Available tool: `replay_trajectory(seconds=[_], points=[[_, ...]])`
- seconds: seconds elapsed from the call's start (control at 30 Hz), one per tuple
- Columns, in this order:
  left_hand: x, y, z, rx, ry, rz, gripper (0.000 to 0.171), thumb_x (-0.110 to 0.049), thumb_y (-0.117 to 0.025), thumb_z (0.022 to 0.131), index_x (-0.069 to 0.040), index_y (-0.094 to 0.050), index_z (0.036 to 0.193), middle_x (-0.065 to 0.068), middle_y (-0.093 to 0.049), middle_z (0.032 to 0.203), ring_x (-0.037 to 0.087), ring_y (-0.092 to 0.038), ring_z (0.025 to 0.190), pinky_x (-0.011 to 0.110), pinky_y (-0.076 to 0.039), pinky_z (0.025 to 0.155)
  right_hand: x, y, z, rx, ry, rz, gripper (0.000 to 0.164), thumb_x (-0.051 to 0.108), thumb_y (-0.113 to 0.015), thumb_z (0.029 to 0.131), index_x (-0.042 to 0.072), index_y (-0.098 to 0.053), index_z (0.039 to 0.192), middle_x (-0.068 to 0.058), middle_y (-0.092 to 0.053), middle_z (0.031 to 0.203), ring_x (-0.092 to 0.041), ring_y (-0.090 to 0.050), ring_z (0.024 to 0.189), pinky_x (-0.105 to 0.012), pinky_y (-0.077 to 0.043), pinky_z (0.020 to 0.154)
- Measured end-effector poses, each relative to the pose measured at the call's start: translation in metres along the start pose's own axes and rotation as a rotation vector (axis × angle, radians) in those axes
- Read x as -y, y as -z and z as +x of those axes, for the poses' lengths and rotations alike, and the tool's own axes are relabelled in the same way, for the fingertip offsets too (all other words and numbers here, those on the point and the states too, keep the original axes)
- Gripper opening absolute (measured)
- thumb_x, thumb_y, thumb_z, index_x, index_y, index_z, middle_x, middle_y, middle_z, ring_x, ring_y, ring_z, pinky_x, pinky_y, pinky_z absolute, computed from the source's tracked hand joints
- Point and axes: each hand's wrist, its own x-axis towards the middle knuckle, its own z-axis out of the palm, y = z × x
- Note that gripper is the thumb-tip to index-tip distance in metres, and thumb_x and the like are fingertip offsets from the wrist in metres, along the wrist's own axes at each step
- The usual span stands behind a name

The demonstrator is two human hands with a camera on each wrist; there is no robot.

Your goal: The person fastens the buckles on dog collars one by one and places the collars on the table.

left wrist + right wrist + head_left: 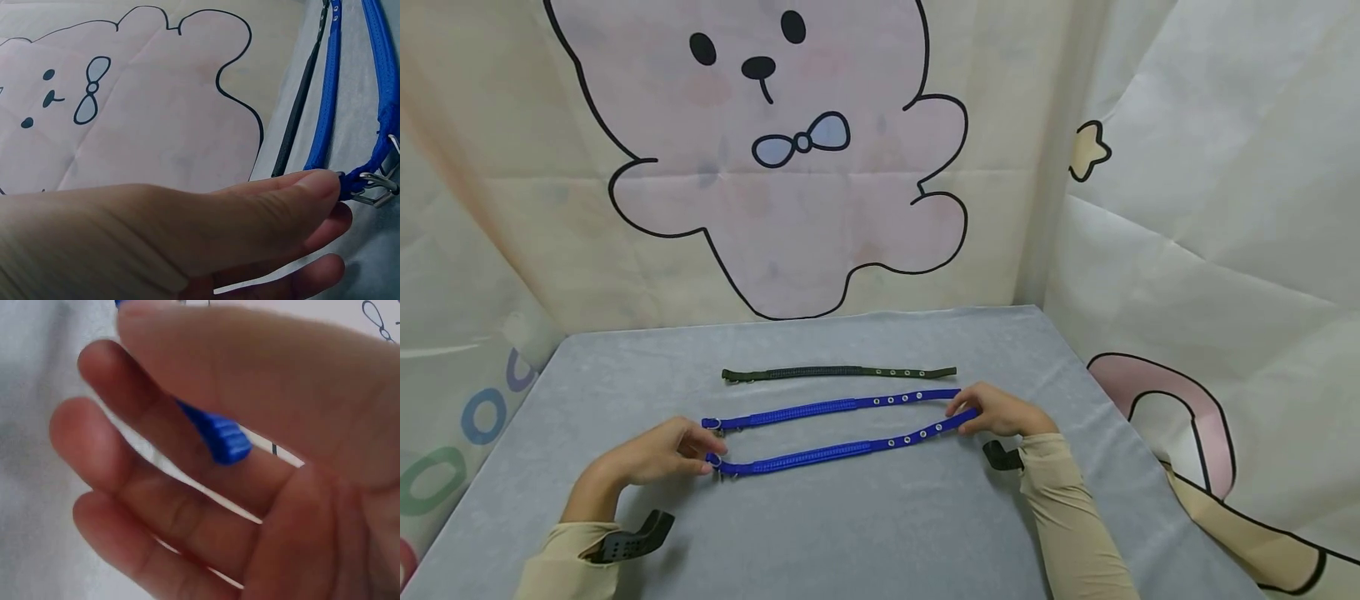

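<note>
Two blue collars lie side by side on the cloth, the nearer collar slanting slightly and the farther collar just behind it. My left hand pinches the nearer collar at its buckle end; the metal buckle juts out past the thumb in the left wrist view. At the other end, the one with eyelets, my right hand pinches the same collar. Its blue tip pokes out under the thumb in the right wrist view. A dark green collar rests behind both blue ones.
A pale grey cloth covers the table. Printed curtains hang behind and at both sides, the back curtain meeting the table's far edge. Each wrist wears a dark strap-like mount, such as the left mount.
</note>
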Motion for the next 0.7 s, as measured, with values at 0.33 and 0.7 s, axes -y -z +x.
replay_trajectory(seconds=[0.33, 0.7], points=[[0.0016, -0.0031, 0.0016, -0.013, 0.01, -0.048, 0.024, -0.007, -0.074, 0.09, 0.007, -0.073, 0.11, 0.013, -0.074, 0.103, 0.002, -0.056, 0.077, 0.02, -0.05, 0.068, -0.0028, 0.0009, -0.0015, 0.012, 0.016, 0.097, 0.02, -0.003, -0.069, 0.091, -0.005, -0.07, 0.111, -0.018, -0.074, 0.088, -0.014, -0.064, 0.073, -0.034, -0.056, 0.067], [-0.0027, -0.0049, 0.0028, -0.039, 0.045, -0.006, 0.02, -0.007, -0.076, 0.088, 0.003, -0.075, 0.104, 0.008, -0.075, 0.096, 0.006, -0.061, 0.077, 0.022, -0.051, 0.067, -0.0039, 0.0024, -0.0005, -0.013, 0.082, 0.108, 0.02, 0.002, -0.071, 0.092, -0.002, -0.07, 0.111, -0.011, -0.071, 0.087, -0.009, -0.06, 0.073, -0.023, -0.049, 0.064]])
